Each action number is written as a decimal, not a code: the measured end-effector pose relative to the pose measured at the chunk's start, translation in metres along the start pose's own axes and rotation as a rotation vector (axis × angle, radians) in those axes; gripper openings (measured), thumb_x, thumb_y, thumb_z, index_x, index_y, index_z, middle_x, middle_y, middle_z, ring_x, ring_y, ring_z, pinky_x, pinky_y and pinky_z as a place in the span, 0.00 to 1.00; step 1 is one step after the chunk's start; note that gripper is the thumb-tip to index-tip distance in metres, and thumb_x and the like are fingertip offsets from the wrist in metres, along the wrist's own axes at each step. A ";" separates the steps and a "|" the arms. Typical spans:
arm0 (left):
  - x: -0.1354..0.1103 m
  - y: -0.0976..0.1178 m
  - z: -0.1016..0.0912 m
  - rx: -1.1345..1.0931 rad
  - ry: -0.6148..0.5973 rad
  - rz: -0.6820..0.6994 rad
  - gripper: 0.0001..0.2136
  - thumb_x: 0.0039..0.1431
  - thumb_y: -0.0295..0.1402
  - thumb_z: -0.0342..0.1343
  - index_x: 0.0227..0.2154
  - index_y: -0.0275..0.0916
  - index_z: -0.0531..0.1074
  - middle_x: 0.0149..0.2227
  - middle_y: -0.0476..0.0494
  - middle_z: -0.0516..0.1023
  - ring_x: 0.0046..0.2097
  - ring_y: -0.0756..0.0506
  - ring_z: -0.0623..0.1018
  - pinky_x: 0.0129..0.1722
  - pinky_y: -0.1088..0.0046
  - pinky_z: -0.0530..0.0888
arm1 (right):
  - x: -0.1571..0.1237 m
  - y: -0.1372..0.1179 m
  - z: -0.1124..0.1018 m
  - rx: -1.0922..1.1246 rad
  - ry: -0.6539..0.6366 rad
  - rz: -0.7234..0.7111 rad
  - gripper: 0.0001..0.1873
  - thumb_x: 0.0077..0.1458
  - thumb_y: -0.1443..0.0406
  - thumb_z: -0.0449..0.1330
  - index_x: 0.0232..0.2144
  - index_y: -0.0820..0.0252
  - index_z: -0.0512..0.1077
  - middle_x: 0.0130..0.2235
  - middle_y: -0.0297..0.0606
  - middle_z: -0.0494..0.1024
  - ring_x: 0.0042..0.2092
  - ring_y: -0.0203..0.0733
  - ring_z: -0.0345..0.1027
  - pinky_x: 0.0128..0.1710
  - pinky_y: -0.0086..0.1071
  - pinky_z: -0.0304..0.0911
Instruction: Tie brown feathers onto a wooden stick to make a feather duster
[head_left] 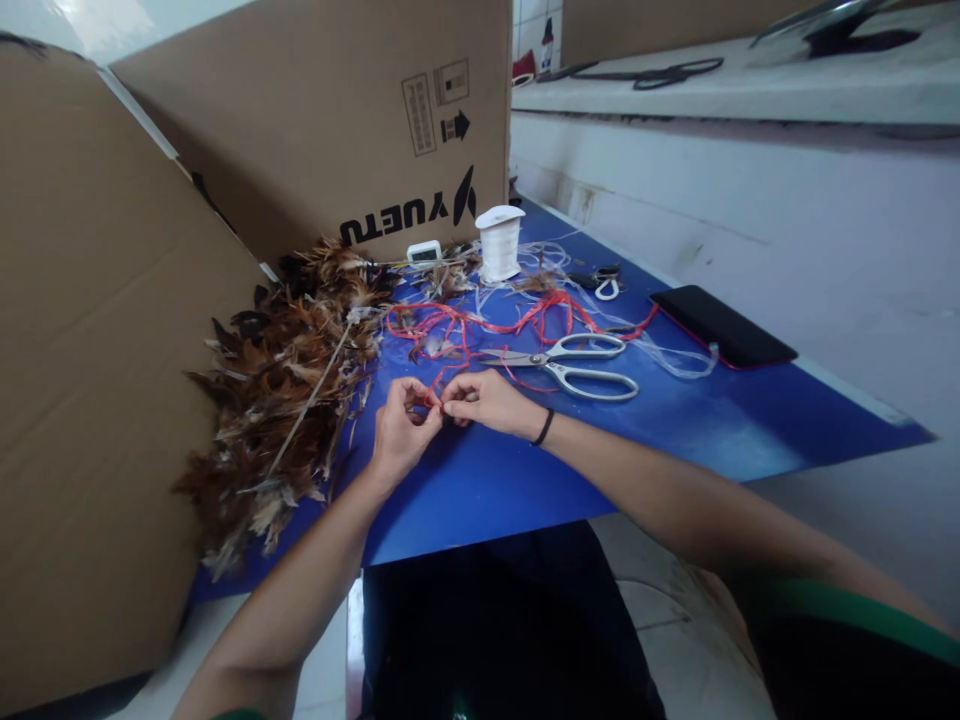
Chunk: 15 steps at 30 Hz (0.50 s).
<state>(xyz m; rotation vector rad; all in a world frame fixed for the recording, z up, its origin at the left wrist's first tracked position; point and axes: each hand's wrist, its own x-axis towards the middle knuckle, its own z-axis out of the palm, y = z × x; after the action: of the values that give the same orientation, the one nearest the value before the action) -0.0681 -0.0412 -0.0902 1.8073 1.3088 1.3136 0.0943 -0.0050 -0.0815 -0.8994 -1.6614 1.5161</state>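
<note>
My left hand (406, 425) and my right hand (484, 402) meet over the blue tabletop (465, 490), fingertips pinched together. Between them runs a thin red ribbon (448, 370), its gripped end mostly hidden by my fingers. More of the red ribbon lies in loose loops behind my hands. Just beyond my right hand rests a pair of scissors (559, 364) with pale handles, blades partly spread and pointing left. To the left of my left hand is a heap of brown feathers (292, 370), with a thin pale stick (311, 400) lying across it.
A white spool (499, 245) stands at the back beside a small white digital device (424, 253) and clear strands (544, 262). A phone (721, 326) lies at the right. Cardboard panels (315, 120) wall off the back and left. Scissors (679, 72) lie on the ledge (825, 85).
</note>
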 end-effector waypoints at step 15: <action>-0.001 -0.001 0.003 -0.063 0.023 -0.042 0.17 0.48 0.33 0.59 0.38 0.41 0.57 0.31 0.49 0.74 0.32 0.51 0.76 0.27 0.79 0.71 | 0.001 0.001 0.000 0.000 0.004 0.034 0.06 0.42 0.66 0.61 0.25 0.65 0.71 0.20 0.28 0.68 0.21 0.27 0.59 0.22 0.24 0.57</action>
<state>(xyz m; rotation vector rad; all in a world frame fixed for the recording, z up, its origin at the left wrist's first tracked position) -0.0660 -0.0414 -0.0922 1.7182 1.2959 1.3416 0.0936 -0.0039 -0.0824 -0.9341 -1.6517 1.5360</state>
